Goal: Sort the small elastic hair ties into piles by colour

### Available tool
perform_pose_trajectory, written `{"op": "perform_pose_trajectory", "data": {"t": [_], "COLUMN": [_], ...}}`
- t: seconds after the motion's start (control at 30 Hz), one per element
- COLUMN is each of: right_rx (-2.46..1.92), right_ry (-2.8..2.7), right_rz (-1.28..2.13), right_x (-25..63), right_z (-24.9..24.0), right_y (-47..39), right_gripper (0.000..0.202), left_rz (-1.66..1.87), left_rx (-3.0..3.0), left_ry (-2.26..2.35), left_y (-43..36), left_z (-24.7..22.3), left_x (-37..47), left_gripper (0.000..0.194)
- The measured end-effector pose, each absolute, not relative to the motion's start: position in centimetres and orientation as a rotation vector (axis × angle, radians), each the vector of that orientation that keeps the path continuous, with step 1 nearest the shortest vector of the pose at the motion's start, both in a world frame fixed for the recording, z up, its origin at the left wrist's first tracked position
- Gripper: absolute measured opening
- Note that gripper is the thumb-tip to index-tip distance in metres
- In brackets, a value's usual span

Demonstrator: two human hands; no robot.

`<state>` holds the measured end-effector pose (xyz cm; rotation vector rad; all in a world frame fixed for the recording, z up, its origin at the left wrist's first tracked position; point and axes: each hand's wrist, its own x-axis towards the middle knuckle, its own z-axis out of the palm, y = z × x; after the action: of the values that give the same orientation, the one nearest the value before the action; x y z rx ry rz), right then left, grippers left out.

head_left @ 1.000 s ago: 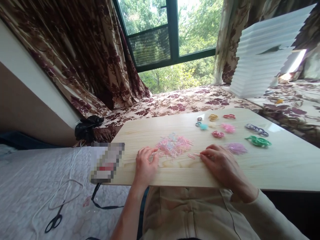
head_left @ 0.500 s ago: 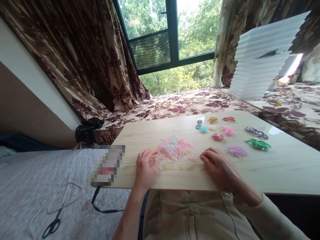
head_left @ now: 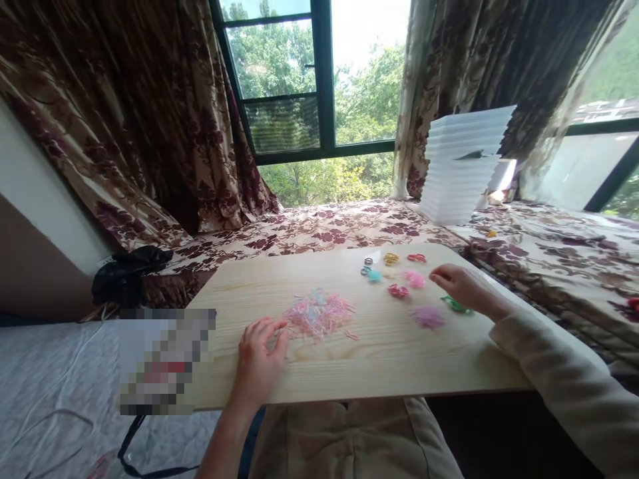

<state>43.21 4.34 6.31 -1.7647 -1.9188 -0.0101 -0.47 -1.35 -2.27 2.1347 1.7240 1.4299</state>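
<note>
My left hand (head_left: 262, 356) rests on the pale wooden table (head_left: 239, 283), fingers apart, at the left edge of a loose pile of pink and bluish strips (head_left: 319, 314). Above the table's right part is my right hand (head_left: 456, 283), its fingers closed together near a small pink pile (head_left: 414, 279); anything in them is too small to make out. Under its wrist a green bundle (head_left: 456, 305) shows in part. A lilac pile (head_left: 428, 317), a dark pink bundle (head_left: 398, 291) and a turquoise pile (head_left: 374, 275) lie nearby.
Yellow (head_left: 391, 259) and red (head_left: 416, 257) bundles lie towards the table's back edge. A blurred-out flat object (head_left: 170, 362) is at the left edge. Behind the table stands a white foam stack (head_left: 459, 169) on floral cloth (head_left: 324, 223). A black bag (head_left: 127, 273) lies at left.
My right hand has moved forward and right, from the table's front to the bundles, and now covers the purple one. The camera view has shifted. My left hand stays beside the strips.
</note>
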Motion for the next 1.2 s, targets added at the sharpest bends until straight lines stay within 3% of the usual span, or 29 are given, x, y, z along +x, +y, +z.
{"op": "perform_pose_trajectory", "data": {"t": [0.3, 0.53, 0.83, 1.2], "right_rx": [-1.858, -1.732, -1.471, -1.334], "right_ry": [-2.044, -1.953, -2.085, -2.119], "right_rz": [-0.02, -0.092, 0.164, 0.333], "right_x": [42.9, 42.9, 34.0, 28.3], "right_z": [5.6, 7.2, 4.0, 2.6], "right_y": [6.8, 3.7, -3.8, -3.2], "right_gripper": [0.026, 0.029, 0.028, 0.023], "left_rz": [1.428, 1.438, 1.453, 1.317], "left_rx": [2.149, 2.143, 2.138, 2.207], "left_ry": [1.73, 1.733, 1.725, 1.763], "left_y": [-1.3, -1.4, -1.5, -2.4], "left_z": [-2.5, -2.2, -1.9, -0.7], "left_x": [-0.6, -0.4, -0.2, 0.6], "left_gripper": [0.025, 0.023, 0.022, 0.013]}}
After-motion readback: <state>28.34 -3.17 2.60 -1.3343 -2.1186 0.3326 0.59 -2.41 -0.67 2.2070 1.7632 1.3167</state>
